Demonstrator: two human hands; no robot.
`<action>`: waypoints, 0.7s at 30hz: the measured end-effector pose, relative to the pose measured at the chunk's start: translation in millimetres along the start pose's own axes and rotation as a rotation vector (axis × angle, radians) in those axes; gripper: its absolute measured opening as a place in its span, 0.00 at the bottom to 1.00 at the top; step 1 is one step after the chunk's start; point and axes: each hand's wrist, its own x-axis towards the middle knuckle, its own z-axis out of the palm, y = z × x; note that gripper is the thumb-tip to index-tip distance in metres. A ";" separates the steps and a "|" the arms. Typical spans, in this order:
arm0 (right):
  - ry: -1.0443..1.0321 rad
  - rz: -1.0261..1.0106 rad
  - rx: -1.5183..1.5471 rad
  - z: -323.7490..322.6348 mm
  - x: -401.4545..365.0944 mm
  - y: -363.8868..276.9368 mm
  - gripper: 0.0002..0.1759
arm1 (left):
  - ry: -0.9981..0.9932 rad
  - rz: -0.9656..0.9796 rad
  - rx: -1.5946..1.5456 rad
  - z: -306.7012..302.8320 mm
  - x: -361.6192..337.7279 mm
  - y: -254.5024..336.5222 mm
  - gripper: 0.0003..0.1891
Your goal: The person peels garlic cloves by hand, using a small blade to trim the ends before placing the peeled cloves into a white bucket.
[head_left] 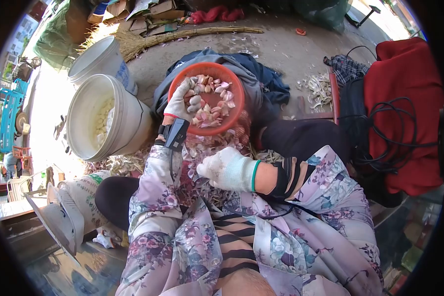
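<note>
An orange-red plastic basin in front of me holds pinkish garlic cloves. Over its left rim reaches my left hand, in a white glove with greyed fingertips. Its fingers curl down among the cloves; whatever lies inside them is hidden. Nearer my body, below the basin, my right hand is closed in a white glove with a green cuff edge. A small dark blade, seemingly a small knife, pokes out under its fingers, the handle hidden. Loose garlic skins lie around and beneath both hands.
Left of the basin stands a white bucket with pale peeled cloves inside, another bucket behind it. A straw broom lies farther back. At right are a red cloth, a black cable and a heap of dry garlic scraps.
</note>
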 end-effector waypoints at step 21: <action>0.337 0.219 0.069 -18.9 0.4 28.5 0.14 | 0.161 0.108 0.103 65.9 -38.1 34.6 0.16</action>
